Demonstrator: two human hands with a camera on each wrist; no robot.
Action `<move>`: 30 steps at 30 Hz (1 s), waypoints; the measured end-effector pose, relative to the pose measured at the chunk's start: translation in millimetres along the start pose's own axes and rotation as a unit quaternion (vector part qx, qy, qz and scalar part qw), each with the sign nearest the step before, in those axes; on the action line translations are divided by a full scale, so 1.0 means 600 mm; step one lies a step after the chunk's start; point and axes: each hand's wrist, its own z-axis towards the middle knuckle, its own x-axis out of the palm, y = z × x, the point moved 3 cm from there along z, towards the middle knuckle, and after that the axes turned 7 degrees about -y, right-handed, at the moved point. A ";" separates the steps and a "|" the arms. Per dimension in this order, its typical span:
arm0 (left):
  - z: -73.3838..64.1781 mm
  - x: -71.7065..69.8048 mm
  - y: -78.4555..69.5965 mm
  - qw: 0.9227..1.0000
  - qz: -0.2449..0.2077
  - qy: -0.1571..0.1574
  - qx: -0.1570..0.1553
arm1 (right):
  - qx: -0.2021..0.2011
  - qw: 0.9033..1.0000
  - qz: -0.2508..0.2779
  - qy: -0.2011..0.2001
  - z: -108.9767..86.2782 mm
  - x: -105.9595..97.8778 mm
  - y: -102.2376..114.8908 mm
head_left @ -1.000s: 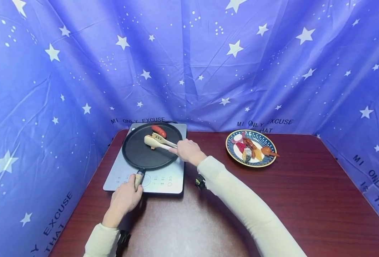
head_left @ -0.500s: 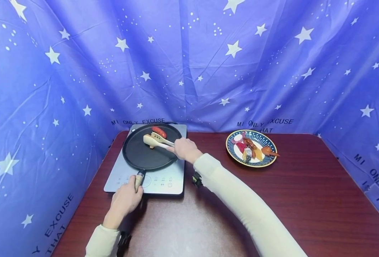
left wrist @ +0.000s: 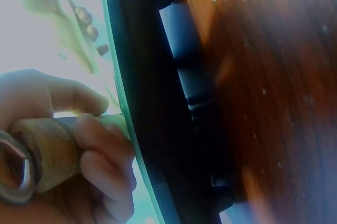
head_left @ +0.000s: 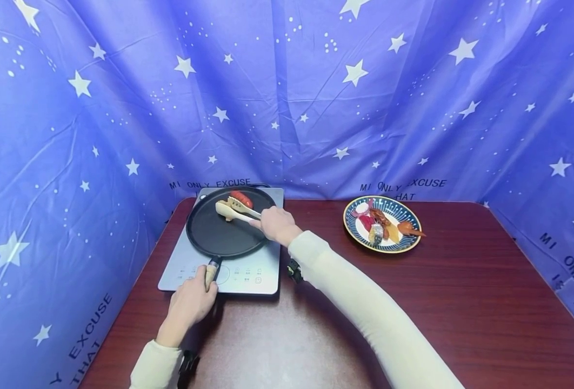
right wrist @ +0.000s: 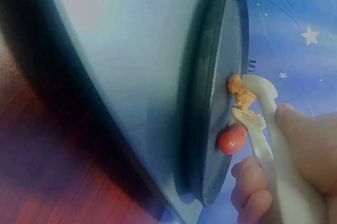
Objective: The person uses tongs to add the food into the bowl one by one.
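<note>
My left hand (head_left: 193, 299) grips the wooden handle (left wrist: 50, 150) of a flat black frying pan (head_left: 219, 237), with fingers curled round it. Cream tongs (right wrist: 268, 145) are in my right hand (head_left: 276, 224), which reaches over the pan from the right. Between the tongs' tips is a lumpy golden-brown piece of food (right wrist: 240, 91), close over the pan's surface. A red sausage (head_left: 241, 199) lies in the pan just behind the tongs; in the right wrist view its rounded end shows below the fork-like tip.
The pan stands on a silver induction cooktop (head_left: 175, 273) at the table's left. A blue-patterned plate (head_left: 349, 226) holding several foods, one drumstick-like piece (head_left: 407, 228) over its rim, is on the right of the dark red table (head_left: 462, 281). Starry blue curtains (head_left: 306, 97) enclose the table.
My right hand and the tongs have shifted slightly left, the golden-brown piece moving with them. My left hand stays on the pan handle, and the sausage lies about where it was.
</note>
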 end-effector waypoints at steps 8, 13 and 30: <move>0.000 -0.001 -0.001 1.000 -0.002 0.003 -0.002 | -0.003 1.000 0.009 -0.006 -0.005 0.000 0.006; 0.000 -0.002 -0.002 1.000 -0.004 0.003 0.000 | -0.006 1.000 0.018 -0.006 -0.007 -0.002 0.008; 0.001 -0.001 -0.001 1.000 -0.005 0.003 -0.001 | -0.001 0.999 0.042 0.005 -0.008 -0.009 -0.002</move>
